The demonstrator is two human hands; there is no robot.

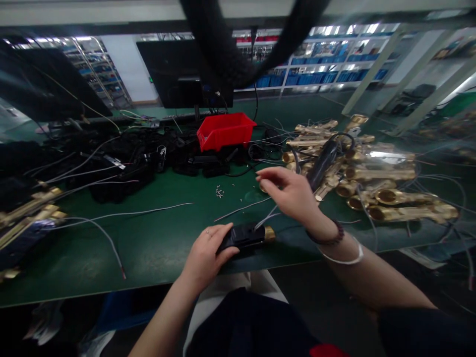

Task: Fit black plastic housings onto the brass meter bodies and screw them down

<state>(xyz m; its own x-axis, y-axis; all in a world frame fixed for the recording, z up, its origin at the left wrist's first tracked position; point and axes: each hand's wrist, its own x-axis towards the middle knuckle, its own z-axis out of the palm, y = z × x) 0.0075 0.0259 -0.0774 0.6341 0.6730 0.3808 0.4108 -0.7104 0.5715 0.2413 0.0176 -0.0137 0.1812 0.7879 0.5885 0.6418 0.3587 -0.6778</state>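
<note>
My left hand is wrapped round one end of a black housing at the bench's front edge. A brass end sticks out of the housing's right side, and a thin grey cable rises from its top. Above and to the right, my right hand is raised with thumb and fingertips drawn together. Whatever those fingertips hold, if anything, is too small to make out. Small silver screws lie loose on the green bench just beyond the housing.
A red bin stands at the back, among black parts and wires. Brass fittings with grey leads are piled on the right, with a black cylindrical tool over them. More brass pieces lie left. A black cable loop hangs overhead.
</note>
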